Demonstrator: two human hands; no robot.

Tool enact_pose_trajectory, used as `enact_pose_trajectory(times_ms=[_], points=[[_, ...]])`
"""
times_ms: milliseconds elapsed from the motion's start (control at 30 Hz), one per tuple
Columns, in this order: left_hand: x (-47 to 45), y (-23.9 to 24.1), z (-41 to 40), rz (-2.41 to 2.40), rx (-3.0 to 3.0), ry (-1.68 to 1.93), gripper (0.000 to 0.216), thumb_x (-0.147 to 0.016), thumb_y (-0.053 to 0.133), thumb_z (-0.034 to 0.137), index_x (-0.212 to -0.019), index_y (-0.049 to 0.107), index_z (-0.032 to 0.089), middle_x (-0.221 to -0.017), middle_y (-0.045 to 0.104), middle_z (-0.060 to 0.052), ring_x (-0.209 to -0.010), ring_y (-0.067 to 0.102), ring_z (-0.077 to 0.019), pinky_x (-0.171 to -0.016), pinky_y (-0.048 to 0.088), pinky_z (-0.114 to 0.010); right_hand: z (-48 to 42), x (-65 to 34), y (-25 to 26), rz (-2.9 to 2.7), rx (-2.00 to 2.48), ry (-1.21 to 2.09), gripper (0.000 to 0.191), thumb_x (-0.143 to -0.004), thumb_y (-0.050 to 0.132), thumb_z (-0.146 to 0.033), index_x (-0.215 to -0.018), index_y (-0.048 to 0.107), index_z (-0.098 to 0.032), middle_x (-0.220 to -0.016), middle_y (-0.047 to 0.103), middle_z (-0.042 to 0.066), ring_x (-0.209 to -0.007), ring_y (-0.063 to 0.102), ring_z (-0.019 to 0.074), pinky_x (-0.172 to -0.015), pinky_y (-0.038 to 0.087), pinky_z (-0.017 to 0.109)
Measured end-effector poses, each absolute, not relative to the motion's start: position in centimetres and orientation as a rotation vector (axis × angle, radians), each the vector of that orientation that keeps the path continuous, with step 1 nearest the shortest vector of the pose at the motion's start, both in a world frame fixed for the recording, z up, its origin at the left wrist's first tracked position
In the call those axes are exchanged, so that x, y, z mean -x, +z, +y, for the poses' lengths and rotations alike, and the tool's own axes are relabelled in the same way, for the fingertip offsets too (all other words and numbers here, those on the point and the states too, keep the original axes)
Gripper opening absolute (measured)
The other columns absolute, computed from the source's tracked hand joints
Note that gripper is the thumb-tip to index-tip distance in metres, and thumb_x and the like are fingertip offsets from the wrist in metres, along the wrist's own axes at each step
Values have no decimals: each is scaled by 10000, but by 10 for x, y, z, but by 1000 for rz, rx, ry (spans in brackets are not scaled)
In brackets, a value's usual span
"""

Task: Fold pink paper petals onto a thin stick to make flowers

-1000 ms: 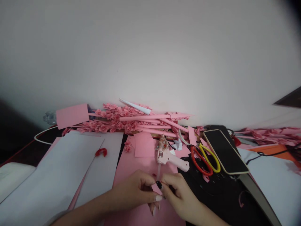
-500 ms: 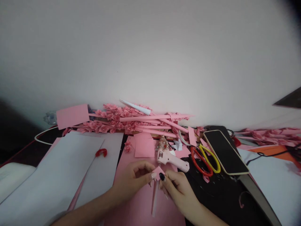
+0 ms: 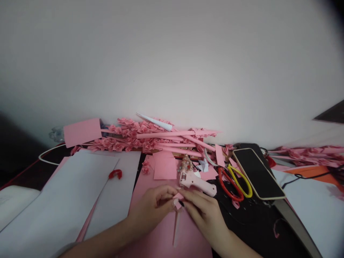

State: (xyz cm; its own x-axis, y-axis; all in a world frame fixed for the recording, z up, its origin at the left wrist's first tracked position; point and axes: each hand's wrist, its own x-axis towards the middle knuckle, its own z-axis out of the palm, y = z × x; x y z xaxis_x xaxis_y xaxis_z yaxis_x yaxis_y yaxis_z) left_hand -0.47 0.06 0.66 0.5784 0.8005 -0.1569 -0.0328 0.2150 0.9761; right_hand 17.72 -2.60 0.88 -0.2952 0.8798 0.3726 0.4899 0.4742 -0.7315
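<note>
My left hand (image 3: 152, 208) and my right hand (image 3: 204, 213) meet over a pink sheet (image 3: 166, 229) at the bottom middle. Both pinch a small folded pink paper piece (image 3: 177, 200) at the top of a thin pink paper stick (image 3: 176, 225), which hangs down toward me. Just beyond my fingers lies a pink glue gun (image 3: 196, 181).
A heap of pink paper roses and rolled sticks (image 3: 150, 138) lies along the white wall. Grey sheets (image 3: 67, 200) cover the left. Red and yellow scissors (image 3: 235, 182) and a dark phone (image 3: 258, 173) lie to the right on a black surface.
My hands have moved up and away from me with the paper piece. The stick now hangs below my fingers, and my right fingers have closed further over the piece.
</note>
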Motion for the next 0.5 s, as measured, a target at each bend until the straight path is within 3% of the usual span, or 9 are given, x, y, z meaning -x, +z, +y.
enact_pose_trajectory(times_ms=[267,500], points=[[3,8,0,773,-1176,655,273,-785,646,308,-1012,661,158,-950,708,-73,-901,643,-197,-835,479,-320,-23,-176,13,-1908,1172,649,220,-843,551,-138,-995,705,-180,-896,740,83,-789,703,182,-718,567,250],[4,7,0,820,-1185,625,299,-795,620,327,-1023,663,138,-855,702,-67,-844,641,-196,-757,498,-292,-22,-176,17,-1903,1173,632,234,-845,531,-131,-990,710,-172,-887,745,83,-778,708,181,-728,572,258]])
